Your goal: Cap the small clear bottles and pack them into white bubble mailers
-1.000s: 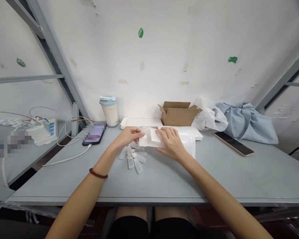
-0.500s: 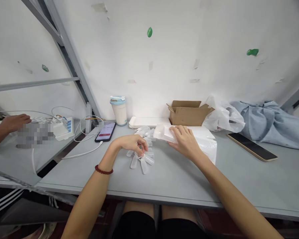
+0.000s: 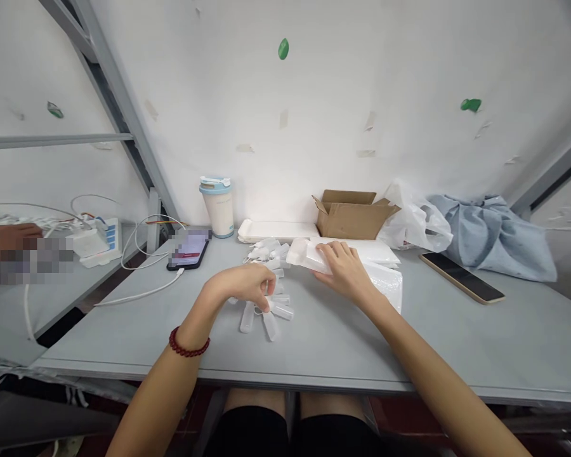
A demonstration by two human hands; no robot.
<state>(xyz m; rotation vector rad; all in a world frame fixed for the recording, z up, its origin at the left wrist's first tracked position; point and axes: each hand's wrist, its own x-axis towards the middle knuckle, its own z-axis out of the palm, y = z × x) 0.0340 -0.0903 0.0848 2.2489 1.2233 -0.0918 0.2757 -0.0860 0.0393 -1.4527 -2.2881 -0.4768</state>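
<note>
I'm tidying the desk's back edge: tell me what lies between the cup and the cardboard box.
In the head view, a low white stack lies between the cup and the cardboard box.

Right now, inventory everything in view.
plastic pieces: several, translucent, centre
packaging: count unclear, white, centre
flat stack: one, white, back
carton: one, brown, back
plastic bag: one, white, right
cloth bundle: one, blue, right
phones: two, dark, both sides
lidded cup: one, cream, left
cables: several, white, left
power strip: one, white, left
patches: three, green, wall
bars: several, grey, sides
desk: one, grey, centre
bracelet: one, red, left wrist
co-worker's hand: one, left
left hand: one, at pieces
right hand: one, on packaging
legs: two, below
</note>
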